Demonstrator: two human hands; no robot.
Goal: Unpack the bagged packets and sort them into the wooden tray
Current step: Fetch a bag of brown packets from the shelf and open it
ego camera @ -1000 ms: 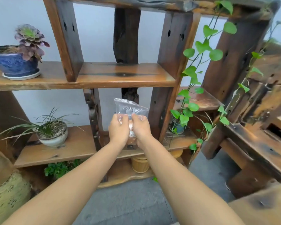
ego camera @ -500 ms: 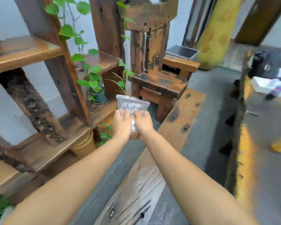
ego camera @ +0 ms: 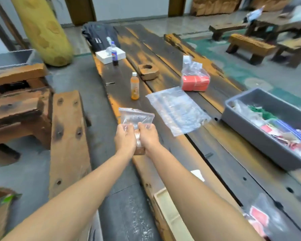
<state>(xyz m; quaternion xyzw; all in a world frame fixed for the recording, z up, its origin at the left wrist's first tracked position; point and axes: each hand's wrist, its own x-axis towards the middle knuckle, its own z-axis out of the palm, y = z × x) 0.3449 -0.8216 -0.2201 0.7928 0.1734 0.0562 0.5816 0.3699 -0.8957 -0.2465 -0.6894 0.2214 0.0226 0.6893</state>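
I hold a small clear zip bag [ego camera: 135, 117] with brownish packets in its lower part, upright over the near left edge of the long wooden table [ego camera: 233, 171]. My left hand [ego camera: 125, 139] and my right hand [ego camera: 148, 137] both grip the bag below its top, side by side. A corner of the light wooden tray [ego camera: 169, 211] shows below my right forearm, mostly hidden by it. Another clear bag with red packets [ego camera: 195, 78] stands farther along the table. An empty flat clear bag [ego camera: 178, 108] lies between.
A grey plastic bin [ego camera: 261, 136] with mixed packets sits at the right. An orange drink bottle [ego camera: 135, 87], a dark cola bottle [ego camera: 114, 54], a white box [ego camera: 109, 55] and a wooden block [ego camera: 148, 70] stand on the table. A wooden bench [ego camera: 68, 136] runs along the left. Red packets in plastic [ego camera: 262, 218] lie at bottom right.
The view has swung right, from the plant shelves to the long table. Both hands keep the same grip on the small bag held out in front.
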